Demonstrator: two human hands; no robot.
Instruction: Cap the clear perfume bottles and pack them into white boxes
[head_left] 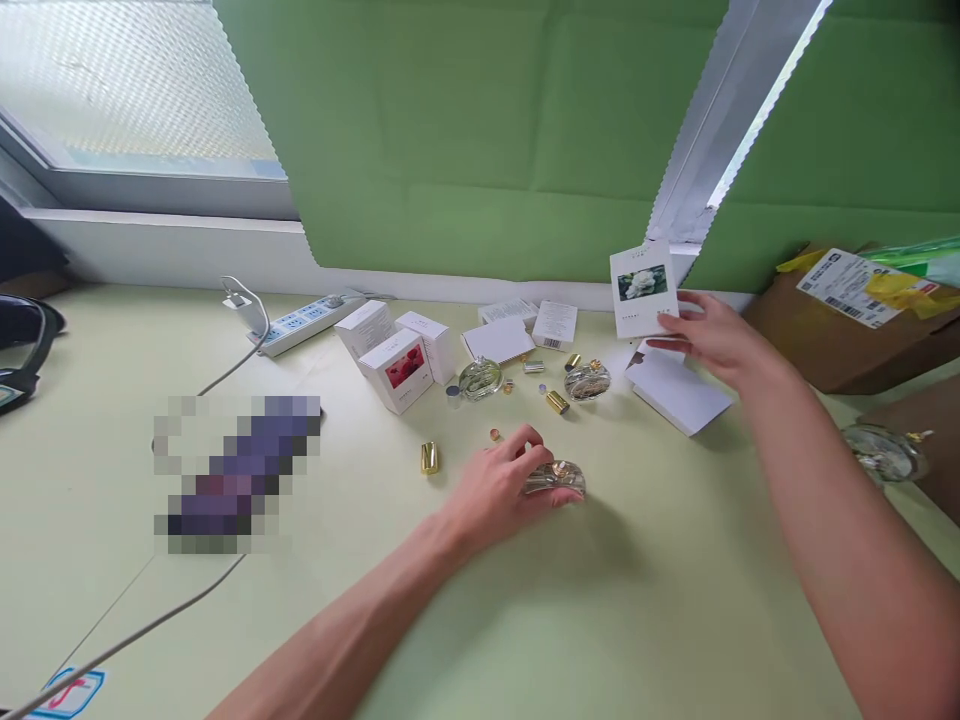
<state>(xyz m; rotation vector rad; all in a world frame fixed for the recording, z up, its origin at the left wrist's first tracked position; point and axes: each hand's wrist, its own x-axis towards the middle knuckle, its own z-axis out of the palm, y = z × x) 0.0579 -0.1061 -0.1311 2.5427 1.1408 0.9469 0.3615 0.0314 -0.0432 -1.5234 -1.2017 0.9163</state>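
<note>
My left hand (504,480) is closed around a clear glass perfume bottle (559,478), its short neck uncapped, at the middle of the table. At the back right, my right hand (703,332) grips a white box (641,320) by its right side; a picture of white flowers faces me. Just below that hand lies an opened white carton (679,385). Two more glass bottles, one with a greenish tint (480,379) and one clear (587,381), rest behind my left hand. Gold caps (429,458) lie near them, along with a few small loose parts.
White boxes (397,372) stand at the back left beside a power strip (304,325). A pixelated dark object (247,470) and a cable (150,625) lie on the left. Far right are a brown cardboard box (840,330) and another glass bottle (885,452). Green blinds (487,140) hang behind.
</note>
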